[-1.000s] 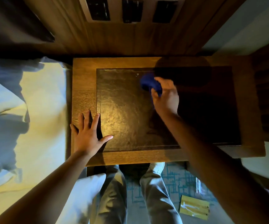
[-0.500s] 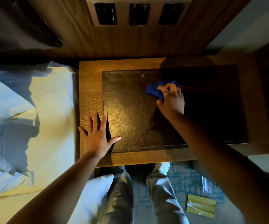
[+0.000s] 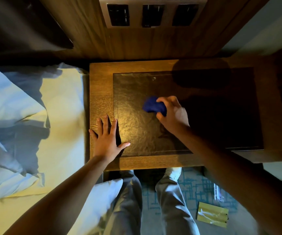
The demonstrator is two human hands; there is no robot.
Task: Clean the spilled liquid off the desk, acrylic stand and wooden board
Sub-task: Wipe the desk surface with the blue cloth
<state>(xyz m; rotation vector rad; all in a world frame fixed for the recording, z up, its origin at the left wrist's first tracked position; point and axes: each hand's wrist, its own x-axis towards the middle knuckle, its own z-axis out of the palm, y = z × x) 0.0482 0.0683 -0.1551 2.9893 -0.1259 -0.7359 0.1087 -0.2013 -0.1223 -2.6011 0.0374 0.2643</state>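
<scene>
Desk (image 3: pixel 101 99): small wooden top, sitting right up against the wood-panelled wall, bed just to its left.
Dark inset panel (image 3: pixel 137 129): fills most of the top, glossy and rippled-looking, right half lost in shadow. Can't tell if any liquid is on it.
Blue cloth (image 3: pixel 152 105): bunched into a wad, pressed on the panel around its middle, a bit toward the wall side.
Right hand (image 3: pixel 172 112): curled shut around the cloth, fingers wrapped over the top of it, thumb underneath.
Left hand (image 3: pixel 105 139): flat and wide open, fingers spread, holding nothing, planted on the near left corner with the thumb reaching onto the panel.
White bedding (image 3: pixel 26 116): rumpled, left of the desk.
Switch plate (image 3: pixel 152 12): on the wall above, three dark slots.
Yellow packet (image 3: pixel 212 214): lying on the carpet, near right.
Grey trousers (image 3: pixel 170 209): legs straight below the front edge.
</scene>
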